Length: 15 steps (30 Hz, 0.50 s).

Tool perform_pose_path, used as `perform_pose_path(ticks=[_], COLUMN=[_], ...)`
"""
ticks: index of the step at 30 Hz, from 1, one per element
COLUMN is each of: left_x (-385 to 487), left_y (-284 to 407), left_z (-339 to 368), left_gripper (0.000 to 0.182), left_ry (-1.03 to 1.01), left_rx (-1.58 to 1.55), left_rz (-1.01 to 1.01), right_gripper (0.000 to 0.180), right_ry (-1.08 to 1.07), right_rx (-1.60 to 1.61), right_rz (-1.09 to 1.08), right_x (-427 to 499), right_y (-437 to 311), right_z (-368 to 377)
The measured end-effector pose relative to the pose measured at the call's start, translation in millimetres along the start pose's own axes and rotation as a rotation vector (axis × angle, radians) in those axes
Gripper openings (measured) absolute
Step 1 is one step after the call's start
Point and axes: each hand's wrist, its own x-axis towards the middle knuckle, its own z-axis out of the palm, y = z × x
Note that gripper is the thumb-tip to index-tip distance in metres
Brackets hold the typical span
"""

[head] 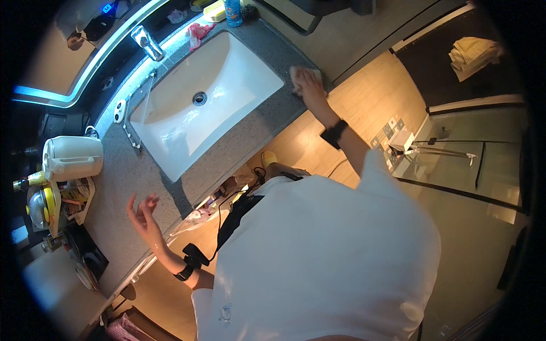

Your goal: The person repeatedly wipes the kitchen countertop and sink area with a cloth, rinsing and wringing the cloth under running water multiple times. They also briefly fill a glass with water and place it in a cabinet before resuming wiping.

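A pale, crumpled cloth [297, 87] lies under my right hand [310, 85], pressed against the grey stone countertop [273, 113] at the right end of the sink. My left hand [146, 216] hovers over the counter's left part, fingers spread and holding nothing. Between the two hands is the white rectangular sink [239, 81], with a metal drain [199, 98] in its bottom. Behind the basin stands a chrome faucet [147, 43]. A white cord with small beads [126, 130] runs along the sink's left rim, beside a white oval device [120, 111].
A white kettle-like appliance [72, 157] and a storage rack [87, 200] crowd the far left. A pink cloth [198, 34], a yellow box [214, 12] and a blue bottle [233, 13] stand behind the sink. A black cable [219, 221] hangs near my left wrist. Glass shower panels [460, 162] stand at right.
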Motion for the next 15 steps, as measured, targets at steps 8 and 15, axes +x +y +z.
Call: perform_pose_path(ticks=[8,15], left_x=[54.9,117.5], left_y=[18.3,51.7], left_z=[11.8,36.6], left_gripper=[0.033,0.040], left_ry=[-0.152,-0.229], left_rx=[0.017,-0.032], left_rz=[0.103,0.097], right_gripper=[0.037,0.025], right_ry=[-0.068,-0.774], right_rx=[-0.097,0.725], right_rz=[0.092,-0.243], right_x=[-56.6,-17.7], right_y=[-67.8,-195.0], right_z=[-32.2,-49.5])
